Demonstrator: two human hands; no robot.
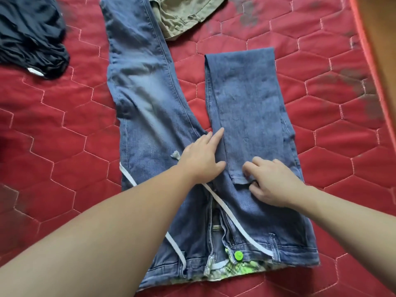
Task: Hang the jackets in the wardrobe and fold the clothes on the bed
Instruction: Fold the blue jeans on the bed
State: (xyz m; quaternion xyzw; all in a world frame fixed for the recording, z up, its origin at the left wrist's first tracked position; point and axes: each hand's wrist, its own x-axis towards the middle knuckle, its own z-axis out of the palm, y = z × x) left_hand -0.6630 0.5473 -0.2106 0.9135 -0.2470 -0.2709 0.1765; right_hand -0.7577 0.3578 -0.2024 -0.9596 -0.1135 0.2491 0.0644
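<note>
At the upper left of the frame a black garment (32, 37) lies crumpled on the red quilted bed (64, 136), not yet folded. In the centre a pair of blue jeans (150, 108) is spread flat, waistband toward the lower edge, its left-of-frame leg running up to the top edge. The left hand (201, 159) presses flat on the crotch with straight fingers. Right of it, the other leg is doubled back, and the right hand (276, 185) pinches its hem (242, 180). A khaki garment (184, 16) sits at the top. The jeans fold looks to be in hand; next the long leg probably needs bringing down to match.
</note>
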